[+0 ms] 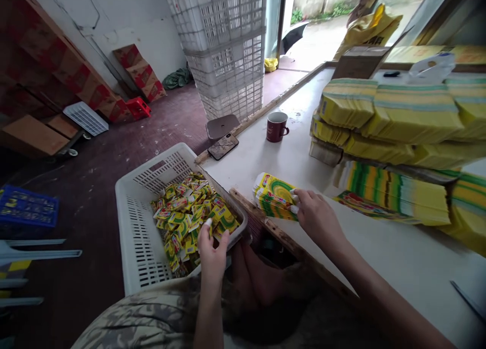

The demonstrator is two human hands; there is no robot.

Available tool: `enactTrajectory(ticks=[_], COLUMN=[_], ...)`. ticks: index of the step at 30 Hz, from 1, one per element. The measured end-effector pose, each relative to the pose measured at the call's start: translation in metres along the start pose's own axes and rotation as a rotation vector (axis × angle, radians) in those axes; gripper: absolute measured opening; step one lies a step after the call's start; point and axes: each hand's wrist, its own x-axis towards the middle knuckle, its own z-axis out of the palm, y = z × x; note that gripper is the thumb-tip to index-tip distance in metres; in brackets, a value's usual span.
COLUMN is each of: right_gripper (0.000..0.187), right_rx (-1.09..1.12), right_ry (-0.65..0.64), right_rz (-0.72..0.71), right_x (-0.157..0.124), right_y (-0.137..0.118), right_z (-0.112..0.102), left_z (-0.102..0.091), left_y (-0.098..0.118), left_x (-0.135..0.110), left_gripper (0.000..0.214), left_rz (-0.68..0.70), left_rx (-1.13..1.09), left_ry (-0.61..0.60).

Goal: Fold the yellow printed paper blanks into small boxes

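The white tabletop (379, 247), edged by a rough wooden strip (266, 222), carries a red mug (277, 126) and a phone (223, 146) at its far left, a small stack (274, 197) of flat yellow packets near the front edge, and yellow bundles (398, 121) piled above fanned sheets (395, 192) to the right.

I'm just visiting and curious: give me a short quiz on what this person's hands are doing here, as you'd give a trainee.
1. True or false: the left hand reaches into the white basket of small packets.
2. The right hand touches: A a blue crate, B a stack of flat wrappers, C a cardboard box.
3. What colour is the mug on the table?
Key: 1 true; 2 B; 3 dark red.
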Motion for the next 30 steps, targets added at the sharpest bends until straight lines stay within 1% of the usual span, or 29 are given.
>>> enactTrajectory(ticks=[3,5,8,12,14,16,17,19,20,21,23,25,27,30], right_gripper=[0.039,0.041,0.043,0.042,0.04,0.038,0.038,0.036,0.036,0.038,0.037,0.042,0.044,0.034], right_rx=[-0.002,0.037,0.167,0.334,0.452,0.635,0.751,0.951,0.999,1.044,1.145,1.197,1.217,1.324], right_ry=[0.0,0.023,0.079,0.135,0.169,0.165,0.131,0.017,-0.041,-0.125,-0.204,-0.221,-0.233,-0.32], right_rz=[0.01,0.026,0.064,0.081,0.09,0.099,0.094,0.028,-0.001,-0.019,-0.028,-0.04,-0.064,-0.046], right_x=[0.0,0.002,0.003,0.004,0.001,-0.008,-0.014,-0.031,-0.04,-0.049,-0.065,-0.076,-0.081,-0.081], right_y=[-0.004,-0.004,0.001,0.007,0.0,-0.016,-0.028,-0.056,-0.07,-0.082,-0.102,-0.114,-0.12,-0.125], right_z=[0.002,0.004,0.007,0.005,-0.001,-0.009,-0.012,-0.013,-0.01,-0.007,0.003,0.009,0.011,0.006], left_z=[0.011,0.015,0.016,0.017,0.02,0.024,0.026,0.031,0.032,0.032,0.031,0.027,0.023,0.022], left_y=[0.007,0.014,0.024,0.03,0.034,0.039,0.043,0.053,0.059,0.064,0.073,0.078,0.077,0.071], left_x=[-0.006,-0.01,-0.014,-0.019,-0.022,-0.026,-0.029,-0.034,-0.036,-0.037,-0.038,-0.035,-0.031,-0.024], left_gripper=[0.05,0.045,0.038,0.037,0.041,0.049,0.054,0.061,0.062,0.062,0.059,0.052,0.044,0.038], left_rz=[-0.102,-0.118,-0.117,-0.126,-0.141,-0.12,-0.101,-0.095,-0.117,-0.151,-0.208,-0.234,-0.257,-0.306], left_rx=[-0.082,-0.125,-0.173,-0.268,-0.35,-0.463,-0.541,-0.71,-0.777,-0.821,-0.876,-0.964,-1.084,-1.21], left_ry=[-0.052,-0.093,-0.141,-0.21,-0.247,-0.278,-0.282,-0.245,-0.202,-0.156,-0.073,-0.021,0.005,0.032])
